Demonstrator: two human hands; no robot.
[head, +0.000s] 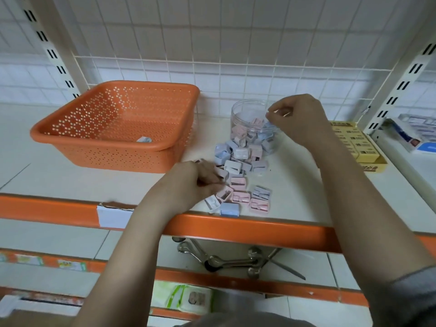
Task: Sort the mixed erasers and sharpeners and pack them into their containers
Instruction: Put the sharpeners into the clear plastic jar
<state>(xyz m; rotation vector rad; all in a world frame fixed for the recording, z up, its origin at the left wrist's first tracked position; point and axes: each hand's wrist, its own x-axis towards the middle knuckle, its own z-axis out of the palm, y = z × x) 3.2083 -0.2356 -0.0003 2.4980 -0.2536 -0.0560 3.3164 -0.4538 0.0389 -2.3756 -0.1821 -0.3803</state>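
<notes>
Here, my right hand [295, 119] pinches above the jar [250, 128] to drop in sharpeners [238, 185] my left hand [195, 182] gathers, fingers curled on one.

Bare forearms; grey sleeve [410, 293] at the right upper arm

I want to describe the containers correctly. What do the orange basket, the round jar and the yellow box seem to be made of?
Orange basket: probably moulded plastic, matte, with perforated walls and a rolled rim. Round jar: clear, likely plastic; the sharpeners inside show through. Yellow box: looks like printed cardboard, though blurred.
</notes>
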